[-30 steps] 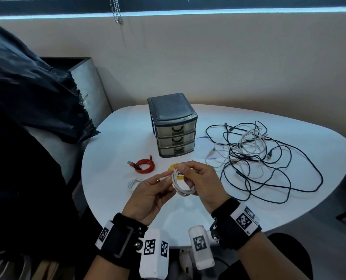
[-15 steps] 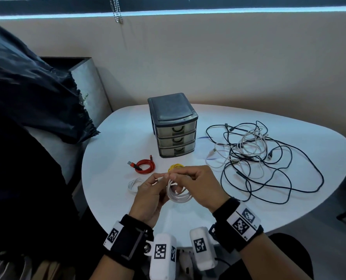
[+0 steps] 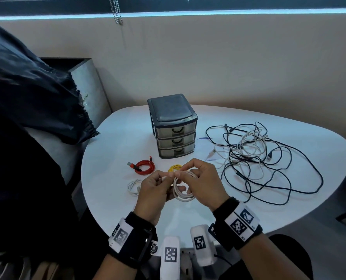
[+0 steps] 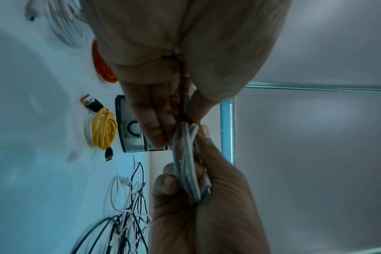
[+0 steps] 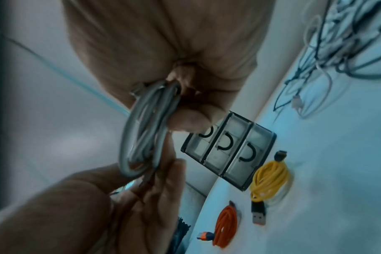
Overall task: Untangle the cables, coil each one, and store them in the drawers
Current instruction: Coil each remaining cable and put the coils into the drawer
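A coiled white round cable (image 3: 183, 188) is held above a white rounded tabletop (image 3: 115, 142), near the lower centre of the head view. The left hand (image 3: 154, 194) is closed on the cable's loose end, pinched between thumb and fingers at the top of the coil. The right hand (image 3: 203, 185) is curled round the right side of the coil, with fingers passed through its loops. In the left wrist view the coil (image 4: 186, 165) is seen edge-on, pinched by the fingertips (image 4: 154, 130) of the left hand and wrapped by the right hand (image 4: 207, 206) below. In the right wrist view the coil (image 5: 141, 130) hangs from the right hand (image 5: 180, 72), with the left hand (image 5: 111, 202) at the lower left.

Behind the hands, at the centre of the head view, a small dark grey plastic cabinet of three translucent drawers (image 3: 175, 140) stands on the tabletop, all drawers shut. A coiled red cable (image 3: 145, 167) lies to its lower left, and a coiled yellow cable (image 3: 173, 168) lies just behind the hands. A small coiled white cable (image 3: 133, 186) lies just left of the left hand. A tangle of black and white cables (image 3: 257, 158) is spread over the right half of the tabletop. Dark fabric (image 3: 26, 93) fills the left edge of the frame.
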The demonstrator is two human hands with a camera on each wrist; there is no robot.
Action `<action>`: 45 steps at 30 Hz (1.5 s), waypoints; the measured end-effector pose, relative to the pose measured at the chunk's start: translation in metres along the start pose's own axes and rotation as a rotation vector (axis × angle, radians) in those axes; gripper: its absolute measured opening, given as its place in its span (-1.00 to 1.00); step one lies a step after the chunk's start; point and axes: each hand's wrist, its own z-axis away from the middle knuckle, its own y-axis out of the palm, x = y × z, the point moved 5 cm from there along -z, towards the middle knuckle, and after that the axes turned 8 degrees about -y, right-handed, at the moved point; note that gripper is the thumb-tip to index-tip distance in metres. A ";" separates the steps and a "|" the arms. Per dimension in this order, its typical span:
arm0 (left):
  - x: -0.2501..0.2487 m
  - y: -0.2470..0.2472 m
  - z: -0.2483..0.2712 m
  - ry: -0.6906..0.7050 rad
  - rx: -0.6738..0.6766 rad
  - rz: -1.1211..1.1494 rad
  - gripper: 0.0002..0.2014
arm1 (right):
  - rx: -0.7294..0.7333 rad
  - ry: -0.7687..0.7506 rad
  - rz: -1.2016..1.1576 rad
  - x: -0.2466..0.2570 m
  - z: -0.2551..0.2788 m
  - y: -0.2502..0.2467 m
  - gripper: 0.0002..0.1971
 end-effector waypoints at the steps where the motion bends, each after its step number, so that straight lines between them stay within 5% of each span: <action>1: 0.000 0.001 0.000 -0.002 0.015 -0.002 -0.90 | -0.004 -0.009 0.002 0.001 0.000 -0.001 -0.87; 8: 0.000 -0.010 -0.002 -0.049 0.138 -0.112 -0.78 | 0.077 0.010 0.079 -0.008 0.002 -0.005 -0.84; 15: -0.006 -0.018 -0.012 0.124 -0.046 -0.139 -0.83 | 0.082 0.105 0.232 -0.018 0.012 -0.010 -0.72; 20: 0.002 -0.007 -0.016 0.109 -0.035 -0.105 -0.75 | 0.061 -0.232 0.805 -0.013 0.013 -0.005 -0.86; 23: -0.001 -0.009 -0.018 0.143 -0.060 -0.145 -0.78 | 0.109 -0.367 0.931 -0.007 0.014 -0.001 -0.90; 30: -0.002 -0.007 -0.018 0.110 0.036 -0.127 -0.84 | 0.025 -0.289 0.668 0.005 0.008 -0.035 -0.86; 37: 0.016 -0.003 -0.024 -0.032 0.101 0.041 -0.83 | -0.059 -0.044 0.277 -0.011 0.025 -0.047 -0.88; 45: 0.051 -0.043 -0.045 -0.204 -0.158 0.113 -0.78 | 0.039 0.260 0.115 -0.080 0.012 0.008 -0.86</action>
